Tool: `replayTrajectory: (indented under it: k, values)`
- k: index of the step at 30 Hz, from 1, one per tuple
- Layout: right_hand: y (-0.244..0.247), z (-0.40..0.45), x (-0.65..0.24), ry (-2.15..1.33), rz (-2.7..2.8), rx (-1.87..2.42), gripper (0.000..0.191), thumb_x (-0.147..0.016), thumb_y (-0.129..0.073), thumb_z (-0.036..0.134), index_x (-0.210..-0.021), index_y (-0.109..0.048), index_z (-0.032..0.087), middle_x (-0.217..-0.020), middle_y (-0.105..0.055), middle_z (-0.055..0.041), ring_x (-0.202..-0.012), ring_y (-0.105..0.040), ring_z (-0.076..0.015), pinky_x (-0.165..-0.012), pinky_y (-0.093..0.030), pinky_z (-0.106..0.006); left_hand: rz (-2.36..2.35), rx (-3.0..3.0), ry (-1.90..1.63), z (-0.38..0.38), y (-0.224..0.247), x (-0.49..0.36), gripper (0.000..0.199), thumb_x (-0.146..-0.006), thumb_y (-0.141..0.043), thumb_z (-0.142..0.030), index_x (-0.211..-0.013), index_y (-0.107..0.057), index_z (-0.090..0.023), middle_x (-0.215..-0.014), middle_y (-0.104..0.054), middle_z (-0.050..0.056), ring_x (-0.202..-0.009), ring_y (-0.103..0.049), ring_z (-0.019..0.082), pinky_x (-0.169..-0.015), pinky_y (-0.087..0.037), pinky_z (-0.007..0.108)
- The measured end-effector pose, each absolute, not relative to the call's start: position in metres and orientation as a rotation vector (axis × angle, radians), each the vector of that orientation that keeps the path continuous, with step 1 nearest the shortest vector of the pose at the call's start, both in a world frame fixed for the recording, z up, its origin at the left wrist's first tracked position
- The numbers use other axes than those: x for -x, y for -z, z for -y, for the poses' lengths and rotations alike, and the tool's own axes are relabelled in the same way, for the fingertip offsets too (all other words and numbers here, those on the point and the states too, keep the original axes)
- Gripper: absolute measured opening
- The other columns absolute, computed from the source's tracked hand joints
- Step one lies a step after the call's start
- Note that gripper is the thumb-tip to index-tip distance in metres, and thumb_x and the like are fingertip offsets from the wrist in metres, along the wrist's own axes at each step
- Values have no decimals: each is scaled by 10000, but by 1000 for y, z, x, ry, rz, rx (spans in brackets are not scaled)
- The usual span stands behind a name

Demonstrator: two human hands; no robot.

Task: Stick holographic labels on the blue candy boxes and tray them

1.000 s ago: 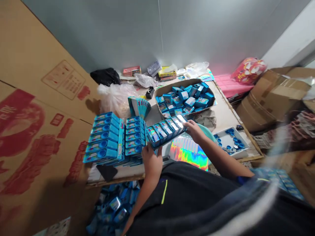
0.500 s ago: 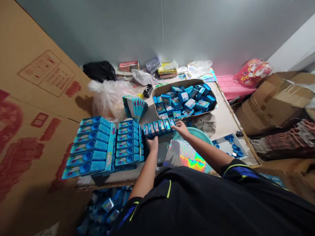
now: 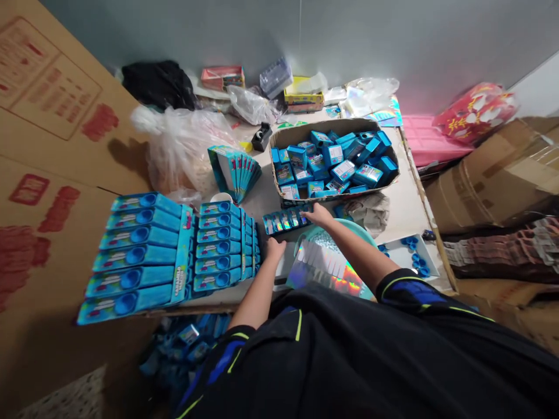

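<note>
A row of small blue boxes (image 3: 286, 220) with shiny tops lies on the table in front of the large carton. My right hand (image 3: 319, 215) is at the row's right end, its fingers closed against the end box. My left hand (image 3: 275, 249) is just below the row, thumb and fingers apart, with nothing visible in it. Stacked blue packs (image 3: 220, 247) stand left of my left hand, and a larger stack of blue packs (image 3: 140, 253) is farther left. Shiny sticker sheets (image 3: 321, 265) lie over a green basin (image 3: 364, 231) below my right forearm.
A carton (image 3: 393, 181) full of blue boxes stands behind the row. Fanned blue cards (image 3: 238, 171) stand behind the packs. A white tray (image 3: 395, 256) with blue caps is at right. A tall cardboard box (image 3: 65, 174) borders the left side.
The view has moved closer and shifted. The row of boxes now lies farther back from my left hand, which has come away from it. My right hand stays at its right end.
</note>
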State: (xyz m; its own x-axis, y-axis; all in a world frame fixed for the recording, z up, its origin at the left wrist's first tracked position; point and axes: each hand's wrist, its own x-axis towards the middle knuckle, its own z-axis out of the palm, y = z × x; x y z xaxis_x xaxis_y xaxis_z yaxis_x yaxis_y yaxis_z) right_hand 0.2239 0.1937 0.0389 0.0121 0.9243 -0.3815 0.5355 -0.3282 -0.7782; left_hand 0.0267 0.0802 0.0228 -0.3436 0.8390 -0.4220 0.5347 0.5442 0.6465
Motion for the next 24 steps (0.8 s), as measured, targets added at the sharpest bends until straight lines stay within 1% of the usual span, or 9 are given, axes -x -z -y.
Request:
replayTrajectory:
  k: [2,5,8,11,13,16,20,22,24]
  values:
    - [-48,-187,-229,-1188,1542,1880,244,-723,-784,291,-894,-639,192,-1017,-702,-169,-1075,-624,-357,-945,-454,-430,-2117,-1070,-521,-62,-24,-30,519,-809,-664,-239,-1288,-532,-90,-1353,-575,286,-1386,-496,394,-1100,-440,503]
    - [-62,-154,-253,-1036,1649,1760,257,-891,-610,311,-1109,-663,184,-1243,-656,-173,-1220,-572,-322,-1032,-428,-411,-2086,-1171,-641,-23,-32,-36,465,-907,-569,-274,-1348,-512,-138,-1466,-512,216,-1433,-454,286,-1161,-395,398]
    - [-69,-99,-287,-865,1863,1623,294,-961,-505,323,-1144,-679,171,-1187,-672,-158,-1140,-610,-284,-1003,-460,-393,-1829,-1257,-739,13,-39,-40,442,-909,-596,-359,-1314,-555,-186,-1330,-620,143,-1154,-651,223,-1009,-514,342]
    - [-65,-42,-313,-835,2035,1718,292,-946,-528,275,-1158,-687,153,-1146,-691,-156,-1091,-631,-279,-991,-471,-414,-1716,-1211,-597,25,-42,-40,792,-792,-750,-404,-1468,-417,-161,-1126,-689,107,-877,-692,209,-844,-562,352]
    - [-60,-12,-321,-830,2092,1846,356,-921,-579,258,-1253,-652,153,-1275,-660,-169,-1194,-601,-296,-1068,-425,-476,-1726,-1256,-495,20,-43,-40,930,-755,-779,-361,-1533,-327,-126,-976,-698,71,-836,-684,220,-837,-554,368]
    - [-55,11,-325,-791,2106,2018,576,-874,-687,320,-1411,-544,170,-1484,-529,-194,-1393,-463,-348,-1179,-243,-629,-1644,-1427,-471,5,-49,-42,738,-783,-713,-296,-1463,-469,-141,-937,-706,74,-875,-686,240,-872,-545,389]
    - [-57,16,-338,-881,1996,2056,721,-793,-776,296,-1453,-505,186,-1397,-606,-186,-1362,-501,-356,-1190,-115,-703,-1421,-1511,-632,-4,-62,-41,447,-808,-660,-367,-1209,-665,-170,-1127,-714,124,-1021,-682,272,-912,-554,406]
    - [-60,16,-348,-962,1816,1988,638,-759,-778,222,-1367,-592,175,-1283,-674,-166,-1273,-575,-341,-1176,-211,-671,-1359,-1459,-700,-3,-69,-36,414,-829,-636,-422,-1156,-674,-170,-1130,-718,120,-1048,-683,269,-933,-556,407]
    - [-65,17,-355,-1033,1652,1905,460,-743,-750,173,-1200,-696,149,-1120,-728,-137,-1116,-656,-303,-1081,-412,-563,-1340,-1449,-743,0,-78,-30,394,-851,-615,-439,-1136,-668,-172,-1084,-722,109,-1035,-690,254,-942,-559,404]
